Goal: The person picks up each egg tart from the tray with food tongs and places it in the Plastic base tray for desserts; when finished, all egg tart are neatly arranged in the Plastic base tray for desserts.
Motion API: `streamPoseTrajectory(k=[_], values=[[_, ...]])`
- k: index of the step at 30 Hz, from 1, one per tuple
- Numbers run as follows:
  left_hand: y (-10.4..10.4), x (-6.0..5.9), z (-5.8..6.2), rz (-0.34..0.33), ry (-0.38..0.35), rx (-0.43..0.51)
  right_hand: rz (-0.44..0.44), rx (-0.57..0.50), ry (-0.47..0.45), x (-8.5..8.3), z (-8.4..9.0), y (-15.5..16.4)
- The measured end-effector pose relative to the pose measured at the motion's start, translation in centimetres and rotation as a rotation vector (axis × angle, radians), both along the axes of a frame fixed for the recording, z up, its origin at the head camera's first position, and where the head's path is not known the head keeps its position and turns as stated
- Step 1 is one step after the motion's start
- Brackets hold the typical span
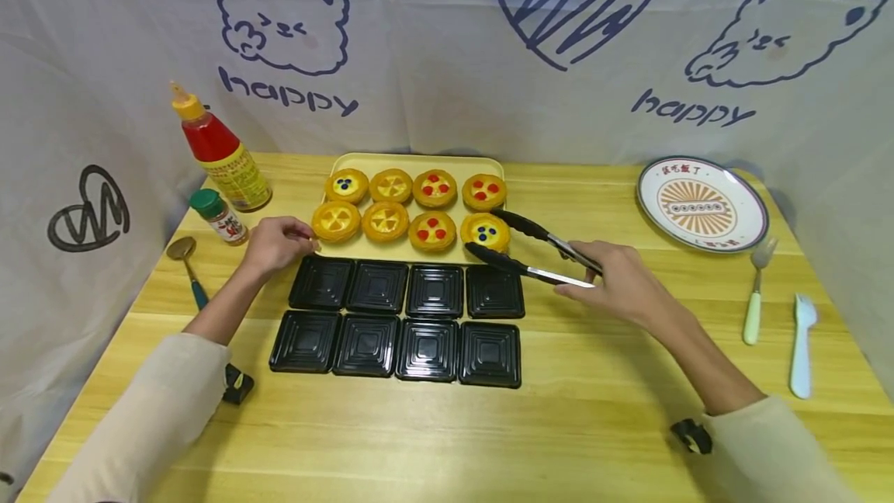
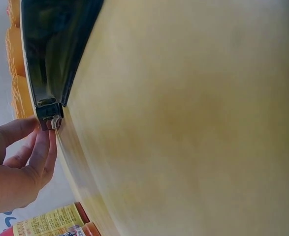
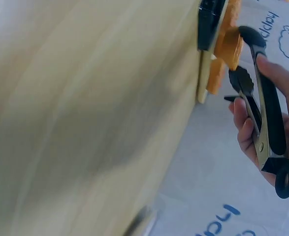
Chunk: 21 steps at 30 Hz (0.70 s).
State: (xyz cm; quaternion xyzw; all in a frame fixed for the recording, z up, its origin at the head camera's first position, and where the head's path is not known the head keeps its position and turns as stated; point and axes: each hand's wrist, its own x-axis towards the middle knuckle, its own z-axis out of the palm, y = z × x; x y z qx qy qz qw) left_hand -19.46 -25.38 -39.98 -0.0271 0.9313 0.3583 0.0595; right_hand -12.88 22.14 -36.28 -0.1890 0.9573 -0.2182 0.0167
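Several egg tarts (image 1: 433,231), topped with red, yellow or blue pieces, lie in two rows on a pale yellow tray (image 1: 419,161). My left hand (image 1: 275,247) pinches the tray's front left corner between thumb and fingers. In my right hand (image 1: 615,286) I grip black-tipped tongs (image 1: 538,272) by their handles. The tongs' arms are spread, one tip on each side of the front right tart (image 1: 487,233) with blue berries. In the right wrist view, the tongs (image 3: 268,98) reach toward the tart edges. Square black dishes (image 1: 370,286) lie in two rows before the tray.
At the left stand a red sauce bottle (image 1: 223,157) and a green-capped seasoning jar (image 1: 222,217), with a spoon (image 1: 183,251) nearby. On the right are a patterned plate (image 1: 701,204), a fork (image 1: 754,301) and a pale blue knife (image 1: 802,348). White cloth (image 1: 426,37) hangs behind the table.
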Motion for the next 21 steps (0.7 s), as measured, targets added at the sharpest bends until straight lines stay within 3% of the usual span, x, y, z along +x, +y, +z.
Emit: streamPoseTrajectory(k=[11,21], values=[[0.0,-0.2,0.0,-0.002,-0.003,-0.001,0.058,0.035,0.008,4.0,0.4,2.4],[0.0,-0.2,0.1,-0.005,-0.002,-0.040,0.089,0.028,0.044,4.6,-0.6,2.6]])
